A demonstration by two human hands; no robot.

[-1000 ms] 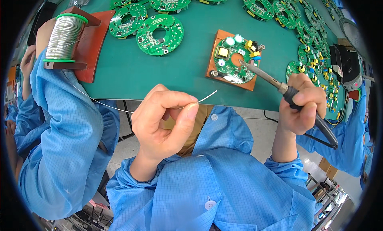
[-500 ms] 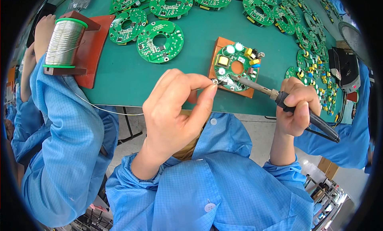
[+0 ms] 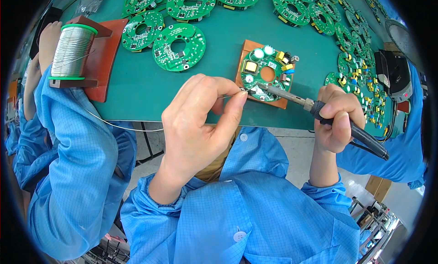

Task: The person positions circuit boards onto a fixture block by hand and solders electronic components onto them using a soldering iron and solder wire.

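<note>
My left hand (image 3: 198,122) pinches the solder wire (image 3: 119,126) between thumb and forefinger, its short end pointing at the near left part of a round green circuit board (image 3: 274,93). In my right hand (image 3: 338,118) is a soldering iron (image 3: 292,97), gripped by its black handle, its tip at the same part of the board. Whether tip and wire touch, I cannot tell. The board, with yellow, white and black parts around a central hole, sits on a brown square block (image 3: 245,51). The wire trails left toward a spool of solder (image 3: 73,52).
The spool hangs on a red-brown stand (image 3: 107,59). Round circuit boards (image 3: 179,47) lie along the far side and right of the green table (image 3: 150,95). Another person's blue sleeve (image 3: 68,163) is close at the left, and a blue garment (image 3: 388,159) is at the right.
The soldering iron's tip has shifted slightly left along the board, nearer the wire end. The whole view has also moved a little. Both hands keep their hold.
</note>
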